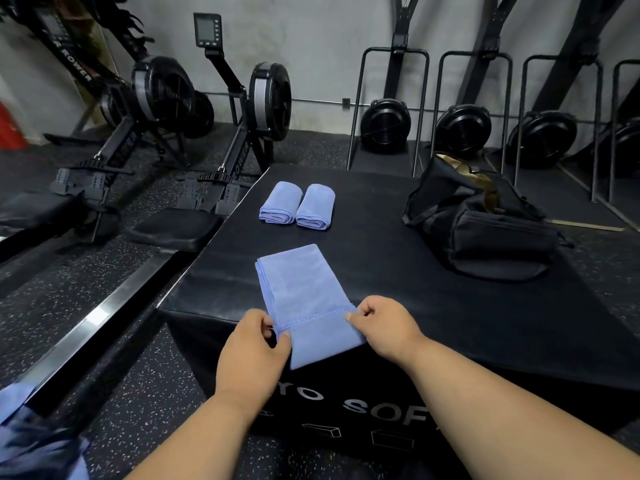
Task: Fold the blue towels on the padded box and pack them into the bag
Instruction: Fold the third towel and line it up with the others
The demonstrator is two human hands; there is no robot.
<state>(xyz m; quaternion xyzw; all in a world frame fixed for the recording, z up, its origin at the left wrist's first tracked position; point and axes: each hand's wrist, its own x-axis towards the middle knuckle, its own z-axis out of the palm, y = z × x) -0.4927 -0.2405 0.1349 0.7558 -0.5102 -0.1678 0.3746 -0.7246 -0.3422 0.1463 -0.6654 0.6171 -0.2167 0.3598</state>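
Left hand (254,336) and right hand (377,318) each pinch a near corner of the folded blue towel (304,292) at the padded box (433,306) front edge. Beyond: two rolled towels (297,206) side by side; bag (481,220) far right, top open.

Blue towel (304,289) laid flat as long strip, near end draped over padded box (433,306) edge. Two rolled towels (297,206) side by side farther back. Black bag (485,223) unzipped, at right.

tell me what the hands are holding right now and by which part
Both hands pinch the long, flat-folded blue cloth towel at its near end: the left hand at the left corner, the right hand at the right corner, by the stitched hem.
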